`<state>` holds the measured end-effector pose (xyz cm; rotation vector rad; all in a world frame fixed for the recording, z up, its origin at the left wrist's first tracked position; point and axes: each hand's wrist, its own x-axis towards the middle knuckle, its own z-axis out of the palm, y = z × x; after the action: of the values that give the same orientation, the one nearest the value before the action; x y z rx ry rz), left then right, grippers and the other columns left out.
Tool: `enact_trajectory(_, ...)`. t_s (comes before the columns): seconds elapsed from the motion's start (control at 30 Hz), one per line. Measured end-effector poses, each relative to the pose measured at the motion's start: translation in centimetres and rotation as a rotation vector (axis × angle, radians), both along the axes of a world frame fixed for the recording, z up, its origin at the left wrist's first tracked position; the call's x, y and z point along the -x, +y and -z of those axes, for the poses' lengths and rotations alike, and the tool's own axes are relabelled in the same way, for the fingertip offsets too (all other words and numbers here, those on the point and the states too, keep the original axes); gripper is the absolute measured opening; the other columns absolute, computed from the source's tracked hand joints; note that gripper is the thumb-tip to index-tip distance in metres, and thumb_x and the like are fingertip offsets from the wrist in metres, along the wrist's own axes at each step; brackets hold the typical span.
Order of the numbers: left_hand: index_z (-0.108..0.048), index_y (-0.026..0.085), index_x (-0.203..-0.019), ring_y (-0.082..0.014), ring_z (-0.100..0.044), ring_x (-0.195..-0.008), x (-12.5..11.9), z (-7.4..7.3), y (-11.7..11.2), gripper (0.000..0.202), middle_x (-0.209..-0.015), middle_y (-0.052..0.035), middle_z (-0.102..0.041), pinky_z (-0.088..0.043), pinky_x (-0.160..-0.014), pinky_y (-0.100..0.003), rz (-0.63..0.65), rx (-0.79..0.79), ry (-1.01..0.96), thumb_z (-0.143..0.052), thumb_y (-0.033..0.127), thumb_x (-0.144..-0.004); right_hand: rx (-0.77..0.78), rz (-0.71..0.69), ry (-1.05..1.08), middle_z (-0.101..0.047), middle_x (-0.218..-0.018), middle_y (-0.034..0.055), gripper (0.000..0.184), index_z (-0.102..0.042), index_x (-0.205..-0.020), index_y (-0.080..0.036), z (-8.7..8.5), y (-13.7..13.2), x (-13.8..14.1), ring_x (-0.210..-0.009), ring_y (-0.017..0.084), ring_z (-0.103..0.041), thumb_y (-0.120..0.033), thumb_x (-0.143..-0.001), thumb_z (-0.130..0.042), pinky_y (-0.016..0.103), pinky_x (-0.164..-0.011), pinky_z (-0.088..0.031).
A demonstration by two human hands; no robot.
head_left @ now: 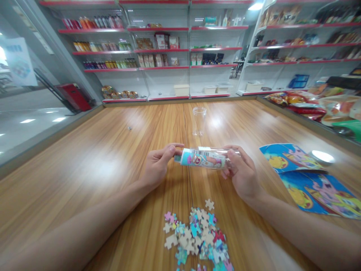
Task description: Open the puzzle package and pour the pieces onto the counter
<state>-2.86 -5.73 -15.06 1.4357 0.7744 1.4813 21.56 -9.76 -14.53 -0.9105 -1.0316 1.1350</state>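
Observation:
A clear plastic tube (207, 157) with a colourful label lies sideways in the air between both hands, above the wooden table (107, 165). My left hand (158, 165) pinches its left end with thumb and fingers. My right hand (241, 171) wraps round its right end. Below the hands, near the table's front edge, lies a heap of several loose jigsaw pieces (199, 235), some face down.
Another clear tube (199, 120) stands upright farther back on the table. Two printed cartoon sheets (307, 177) lie at the right, with a round lid (321, 156) beside them. Snack packets (313, 103) line the right edge. Stocked shop shelves (169, 52) fill the background.

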Motion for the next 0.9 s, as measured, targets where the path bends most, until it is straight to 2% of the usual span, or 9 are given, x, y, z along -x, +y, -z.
enact_trajectory(0.17, -0.08, 0.015, -0.084, -0.0199, -0.067, -0.086, 0.2, 0.2, 0.7, 0.024, -0.088, -0.0088, -0.074, -0.052, -0.082, -0.031, -0.119, 0.069, -0.113, -0.079, 0.038, -0.08, 0.004, 0.038, -0.009, -0.064, -0.086, 0.0007, 0.03, -0.056, -0.106, -0.022, 0.0, 0.5, -0.2, -0.051, 0.009, -0.05, -0.045, -0.09, -0.067, 0.022, -0.043, -0.04)
enact_trajectory(0.33, -0.073, 0.014, -0.077, -0.0111, -0.059, -0.068, 0.7, 0.1, 1.8, 0.018, -0.074, -0.0005, -0.066, -0.048, -0.066, -0.023, -0.241, 0.161, -0.256, -0.082, 0.029, -0.071, -0.027, -0.072, -0.136, -0.063, -0.099, 0.0019, 0.038, -0.047, -0.109, -0.024, 0.0, -0.2, 0.1, -0.065, 0.014, -0.061, -0.044, -0.088, -0.071, 0.029, -0.056, -0.054)
enact_trajectory(0.43, -0.067, 0.015, -0.074, -0.0094, -0.055, -0.058, 1.5, 0.2, 2.6, 0.018, -0.064, 0.0032, -0.06, -0.045, -0.056, -0.021, -0.356, 0.198, -0.307, -0.079, 0.027, -0.07, -0.08, -0.153, -0.419, -0.062, -0.105, 0.0044, 0.042, -0.047, -0.116, -0.024, 0.0, -0.7, 0.3, -0.069, 0.014, -0.061, -0.041, -0.086, -0.072, 0.03, -0.06, -0.053)
enact_trajectory(0.53, -0.068, 0.015, -0.079, -0.0094, -0.05, -0.049, 2.2, 0.5, 3.3, 0.019, -0.058, 0.0048, -0.055, -0.04, -0.048, -0.021, -0.451, 0.232, -0.311, -0.078, 0.027, -0.069, -0.241, -0.177, -0.797, -0.061, -0.11, 0.0085, 0.045, -0.053, -0.122, -0.023, -0.3, -1.1, 0.5, -0.084, 0.02, -0.062, -0.035, -0.084, -0.072, 0.035, -0.071, -0.053)
enact_trajectory(0.6, -0.07, 0.014, -0.083, -0.0095, -0.051, -0.049, 2.5, 0.7, 3.5, 0.022, -0.06, 0.004, -0.057, -0.039, -0.046, -0.021, -0.492, 0.232, -0.299, -0.079, 0.025, -0.067, -0.346, -0.174, -0.938, -0.061, -0.113, 0.0101, 0.043, -0.056, -0.122, -0.022, -0.5, -1.2, 0.7, -0.098, 0.025, -0.061, -0.031, -0.083, -0.071, 0.04, -0.084, -0.053)
enact_trajectory(0.67, -0.071, 0.013, -0.086, -0.0099, -0.055, -0.055, 2.5, 0.8, 3.7, 0.025, -0.067, 0.0018, -0.062, -0.042, -0.051, -0.02, -0.517, 0.211, -0.286, -0.079, 0.024, -0.065, -0.389, -0.147, -0.992, -0.06, -0.115, 0.0107, 0.043, -0.056, -0.124, -0.022, -0.6, -1.0, 0.6, -0.105, 0.026, -0.06, -0.029, -0.083, -0.069, 0.044, -0.092, -0.052)
enact_trajectory(0.77, -0.071, 0.013, -0.089, -0.0104, -0.06, -0.065, 2.5, 1.0, 3.9, 0.027, -0.077, -0.0008, -0.066, -0.045, -0.057, -0.02, -0.53, 0.189, -0.272, -0.079, 0.024, -0.066, -0.363, -0.053, -1.04, -0.06, -0.122, 0.0116, 0.047, -0.055, -0.129, -0.023, -0.2, -0.2, 0.1, -0.108, 0.027, -0.061, -0.028, -0.084, -0.067, 0.046, -0.095, -0.051)
enact_trajectory(0.9, -0.068, 0.014, -0.094, -0.0102, -0.06, -0.065, 2.7, 1.1, 4.0, 0.029, -0.082, -0.001, -0.065, -0.044, -0.056, -0.02, -0.544, 0.2, -0.284, -0.077, 0.025, -0.068, -0.309, 0.111, -1.095, -0.064, -0.12, 0.0112, 0.048, -0.058, -0.128, -0.021, 0.6, 1.6, -1.2, -0.11, 0.03, -0.062, -0.027, -0.082, -0.068, 0.048, -0.097, -0.05)
